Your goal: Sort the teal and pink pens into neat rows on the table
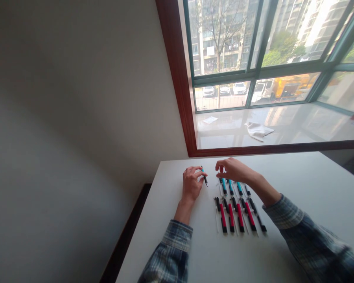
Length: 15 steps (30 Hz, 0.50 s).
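My left hand pinches a pen with a blue barrel, a black lower part and a metal tip pointing down. My right hand is bent over the far row, its fingers curled together; whatever they may hold is too small to tell. Under and beside it lie blue pen barrels with black ends, thin white refills and small black parts. Nearer me is a second row of red pen barrels with black ends, several black pen parts and more thin refills between them.
The white table meets the wall at its left and far sides. Beyond its far edge, a window sill behind a red-brown frame holds a crumpled white cloth and a paper.
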Motion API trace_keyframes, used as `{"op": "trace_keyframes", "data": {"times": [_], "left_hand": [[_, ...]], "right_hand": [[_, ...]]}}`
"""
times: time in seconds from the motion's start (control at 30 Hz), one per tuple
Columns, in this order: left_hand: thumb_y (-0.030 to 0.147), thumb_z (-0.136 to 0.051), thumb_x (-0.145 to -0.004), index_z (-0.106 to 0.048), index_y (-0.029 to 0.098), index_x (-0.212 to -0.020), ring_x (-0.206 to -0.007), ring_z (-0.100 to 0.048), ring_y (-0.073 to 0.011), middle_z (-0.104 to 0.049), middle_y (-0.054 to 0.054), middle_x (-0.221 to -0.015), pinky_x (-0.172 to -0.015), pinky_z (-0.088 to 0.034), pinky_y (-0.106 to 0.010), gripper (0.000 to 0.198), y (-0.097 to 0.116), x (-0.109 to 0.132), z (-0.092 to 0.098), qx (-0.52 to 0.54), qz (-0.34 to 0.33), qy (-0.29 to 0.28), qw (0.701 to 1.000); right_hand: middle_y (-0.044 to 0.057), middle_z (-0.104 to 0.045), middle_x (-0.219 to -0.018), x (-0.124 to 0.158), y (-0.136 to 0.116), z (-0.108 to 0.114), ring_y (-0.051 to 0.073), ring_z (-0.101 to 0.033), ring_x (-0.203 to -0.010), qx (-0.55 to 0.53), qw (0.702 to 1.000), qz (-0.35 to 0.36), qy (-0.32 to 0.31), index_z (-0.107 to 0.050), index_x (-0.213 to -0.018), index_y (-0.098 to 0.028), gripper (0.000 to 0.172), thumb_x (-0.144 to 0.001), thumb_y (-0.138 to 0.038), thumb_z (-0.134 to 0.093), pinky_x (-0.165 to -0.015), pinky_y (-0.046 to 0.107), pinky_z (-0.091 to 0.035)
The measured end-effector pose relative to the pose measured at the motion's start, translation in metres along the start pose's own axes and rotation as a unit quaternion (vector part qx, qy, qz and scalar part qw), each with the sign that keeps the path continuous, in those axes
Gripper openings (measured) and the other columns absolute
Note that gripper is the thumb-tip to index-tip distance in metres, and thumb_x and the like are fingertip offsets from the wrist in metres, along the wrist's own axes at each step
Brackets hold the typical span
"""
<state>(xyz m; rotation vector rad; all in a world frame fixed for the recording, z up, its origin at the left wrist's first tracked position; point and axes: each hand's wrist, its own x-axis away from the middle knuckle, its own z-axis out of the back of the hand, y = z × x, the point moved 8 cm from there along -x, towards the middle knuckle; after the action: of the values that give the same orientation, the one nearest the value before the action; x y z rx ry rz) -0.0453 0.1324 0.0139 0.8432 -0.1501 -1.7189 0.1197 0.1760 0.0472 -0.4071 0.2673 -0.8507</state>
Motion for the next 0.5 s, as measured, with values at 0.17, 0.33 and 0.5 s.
{"op": "trace_keyframes", "data": {"times": [0.17, 0.33, 0.5], "left_hand": [[-0.002, -0.065, -0.080, -0.081, 0.032, -0.082, -0.116, -0.056, -0.0277, -0.072, 0.000, -0.118, -0.103, -0.044, -0.048, 0.038, -0.008, 0.003, -0.015, 0.026, 0.012, -0.035, 0.999], [-0.008, -0.055, -0.077, -0.081, 0.031, -0.079, -0.116, -0.057, -0.0255, -0.074, 0.001, -0.116, -0.105, -0.045, -0.046, 0.046, -0.007, 0.003, -0.020, 0.047, 0.016, -0.049, 0.998], [-0.007, -0.055, -0.077, -0.080, 0.030, -0.084, -0.114, -0.057, -0.0245, -0.073, 0.001, -0.112, -0.105, -0.046, -0.044, 0.045, -0.001, 0.001, -0.012, 0.064, 0.019, -0.023, 0.998]], "right_hand": [[0.008, -0.073, -0.106, 0.003, 0.021, -0.002, 0.027, -0.066, -0.098, 0.043, 0.998, -0.023, 0.032, -0.060, -0.119, -0.022, 0.048, -0.076, -0.032, -0.081, -0.073, 0.031, -0.048], [0.011, -0.071, -0.110, 0.005, 0.021, -0.014, 0.030, -0.063, -0.107, 0.043, 0.998, -0.037, -0.001, -0.053, -0.128, -0.021, 0.066, -0.071, -0.034, -0.084, -0.081, 0.035, -0.050], [0.015, -0.070, -0.112, 0.005, 0.015, -0.016, 0.032, -0.061, -0.107, 0.063, 0.998, -0.027, -0.002, -0.054, -0.128, -0.018, 0.070, -0.069, -0.039, -0.086, -0.086, 0.037, -0.050]]}}
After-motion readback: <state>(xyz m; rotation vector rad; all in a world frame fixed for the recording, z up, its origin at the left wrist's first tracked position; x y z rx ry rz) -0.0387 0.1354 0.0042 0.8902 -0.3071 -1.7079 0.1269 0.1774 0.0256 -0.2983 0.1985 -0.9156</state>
